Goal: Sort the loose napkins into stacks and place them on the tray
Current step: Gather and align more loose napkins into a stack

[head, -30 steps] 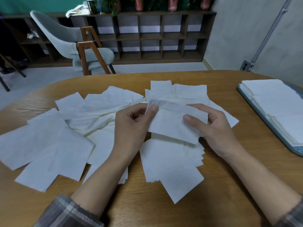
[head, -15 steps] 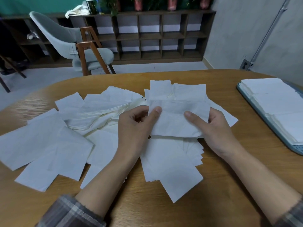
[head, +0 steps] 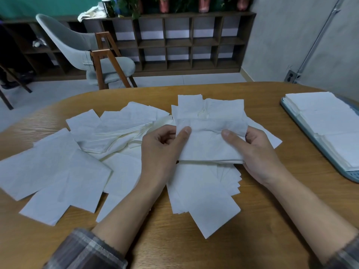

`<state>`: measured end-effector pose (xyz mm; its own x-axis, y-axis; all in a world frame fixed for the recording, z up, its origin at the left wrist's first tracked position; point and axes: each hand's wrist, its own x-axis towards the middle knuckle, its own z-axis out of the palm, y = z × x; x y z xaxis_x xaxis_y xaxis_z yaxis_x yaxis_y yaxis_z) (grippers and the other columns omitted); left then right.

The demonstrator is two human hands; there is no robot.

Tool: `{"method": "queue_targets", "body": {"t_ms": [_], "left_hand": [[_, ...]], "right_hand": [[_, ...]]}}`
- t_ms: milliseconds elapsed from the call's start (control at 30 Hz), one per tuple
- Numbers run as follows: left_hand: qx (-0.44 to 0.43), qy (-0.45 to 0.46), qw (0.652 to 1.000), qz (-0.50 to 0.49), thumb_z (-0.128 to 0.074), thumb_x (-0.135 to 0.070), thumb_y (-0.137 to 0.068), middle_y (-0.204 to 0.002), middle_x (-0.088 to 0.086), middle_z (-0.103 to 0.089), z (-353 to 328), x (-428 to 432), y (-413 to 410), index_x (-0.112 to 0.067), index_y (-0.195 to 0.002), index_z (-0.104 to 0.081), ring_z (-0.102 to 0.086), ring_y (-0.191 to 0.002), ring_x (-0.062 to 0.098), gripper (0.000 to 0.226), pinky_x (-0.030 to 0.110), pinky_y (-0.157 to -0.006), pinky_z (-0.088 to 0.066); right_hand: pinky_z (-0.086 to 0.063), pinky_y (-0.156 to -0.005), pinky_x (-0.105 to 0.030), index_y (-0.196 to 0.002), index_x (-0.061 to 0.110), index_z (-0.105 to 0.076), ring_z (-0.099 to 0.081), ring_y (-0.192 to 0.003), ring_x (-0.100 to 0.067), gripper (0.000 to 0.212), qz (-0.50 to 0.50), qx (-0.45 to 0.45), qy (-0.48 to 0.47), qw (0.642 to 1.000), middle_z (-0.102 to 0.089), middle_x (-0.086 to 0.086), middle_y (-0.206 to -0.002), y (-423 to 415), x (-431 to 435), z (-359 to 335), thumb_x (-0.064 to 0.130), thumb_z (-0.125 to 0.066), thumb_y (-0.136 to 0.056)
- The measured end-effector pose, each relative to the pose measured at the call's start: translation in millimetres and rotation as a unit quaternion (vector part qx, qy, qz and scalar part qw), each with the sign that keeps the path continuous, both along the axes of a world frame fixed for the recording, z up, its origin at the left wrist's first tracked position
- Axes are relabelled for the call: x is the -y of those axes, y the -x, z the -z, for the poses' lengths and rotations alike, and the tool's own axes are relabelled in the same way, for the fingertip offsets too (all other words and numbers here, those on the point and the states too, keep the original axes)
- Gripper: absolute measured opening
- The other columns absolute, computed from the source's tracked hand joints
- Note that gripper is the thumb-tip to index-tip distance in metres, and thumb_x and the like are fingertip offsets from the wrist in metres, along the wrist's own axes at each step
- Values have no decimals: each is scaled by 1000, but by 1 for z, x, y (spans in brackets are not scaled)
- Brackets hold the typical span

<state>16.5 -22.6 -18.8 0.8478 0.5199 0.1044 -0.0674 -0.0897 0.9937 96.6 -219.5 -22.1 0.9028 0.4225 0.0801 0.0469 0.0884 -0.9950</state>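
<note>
A thin stack of white paper napkins (head: pixel 210 147) is held just above the middle of the oval wooden counter (head: pixel 272 220), its long axis running left to right, parallel to the near edge. The left hand (head: pixel 161 150) and the right hand (head: pixel 259 155) each have their grip clamped on one end, thumb on top. Loose white napkins (head: pixel 54 167) lie spread beneath and toward the left edge. Tidy napkin stacks (head: pixel 326 117) sit on a blue-grey tray (head: pixel 352 176) at the right edge.
</note>
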Motion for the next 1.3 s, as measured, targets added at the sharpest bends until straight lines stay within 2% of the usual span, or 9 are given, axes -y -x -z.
{"method": "queue_targets", "body": {"t_ms": [133, 233, 333, 433, 633, 867, 1033, 1200, 1300], "left_hand": [[-18, -26, 999, 45, -82, -42, -89, -117, -17, -73, -6, 0, -1, -35, -128, -65, -70, -103, -3, 43, 19, -83, -59], [-21, 22, 992, 126, -80, -37, -90, -116, -7, -78, -12, -5, 2, -39, -140, -55, -76, -104, 7, 57, 29, -86, -63], [-7, 20, 988, 151, -80, -25, -92, -110, -2, -81, -13, -7, 3, -38, -138, -57, -79, -97, 20, 53, 39, -81, -65], [24, -48, 991, 121, -81, -19, -93, -106, -6, -81, -9, -9, 1, -34, -137, -58, -79, -91, 15, 52, 29, -70, -63], [4, -192, 977, 86, -84, -27, -90, -108, -10, -68, 3, -14, -4, -37, -132, -52, -68, -93, 13, 54, 23, -71, -57], [-67, -364, 879, 300, -89, -36, -83, -111, -21, -68, 6, -27, 2, -39, -115, -74, -60, -110, 3, 36, 17, -90, -45], [-20, -368, 888, 276, -90, -29, -84, -102, -14, -69, 7, -28, -1, -32, -102, -82, -64, -103, 6, 20, 16, -82, -45], [3, -355, 898, 260, -91, -25, -83, -97, -10, -70, 6, -30, 0, -25, -87, -80, -68, -97, 12, 11, 36, -83, -54], [26, -318, 916, 244, -94, -23, -79, -101, -9, -68, 3, -28, 1, -21, -81, -79, -66, -94, 7, 15, 19, -75, -48]], "right_hand": [[-54, -104, -53, -129, 29, -70, -70, -122, -28, 36, -24, 8, -38, 999, -72, -7, -133, -3, 3, -3, 25, -70, -93], [-55, -100, -53, -137, 51, -55, -64, -130, -33, 55, -36, 26, -57, 997, -56, -5, -152, -6, 5, -5, 27, -77, -92], [-58, -98, -52, -139, 55, -46, -64, -129, -29, 58, -8, 68, -2, 998, -55, 1, -151, -8, 4, -2, 28, -75, -97], [-52, -103, -49, -128, 39, -69, -62, -131, -25, 36, -52, 78, 15, 995, -65, 4, -139, -7, 7, -4, 31, -78, -94], [-42, -94, -2, -112, 22, -80, -62, -117, 12, 27, 71, 154, 124, 978, -76, 24, -114, -7, 7, -3, 2, -67, -100], [-43, -98, -6, -111, 26, -81, -61, -119, 11, 29, 95, 157, 132, 974, -75, 28, -115, -11, 10, 0, 3, -67, -99], [-44, -103, -11, -109, 28, -81, -61, -120, 11, 31, 103, 155, 127, 974, -75, 28, -115, -12, 10, 1, 3, -67, -99], [-44, -103, -10, -108, 30, -81, -61, -120, 11, 31, 100, 152, 128, 975, -74, 30, -115, -11, 9, 1, 4, -67, -100], [-44, -99, -7, -109, 28, -81, -61, -118, 12, 31, 101, 153, 130, 974, -74, 30, -114, -11, 9, 1, 3, -66, -100]]}}
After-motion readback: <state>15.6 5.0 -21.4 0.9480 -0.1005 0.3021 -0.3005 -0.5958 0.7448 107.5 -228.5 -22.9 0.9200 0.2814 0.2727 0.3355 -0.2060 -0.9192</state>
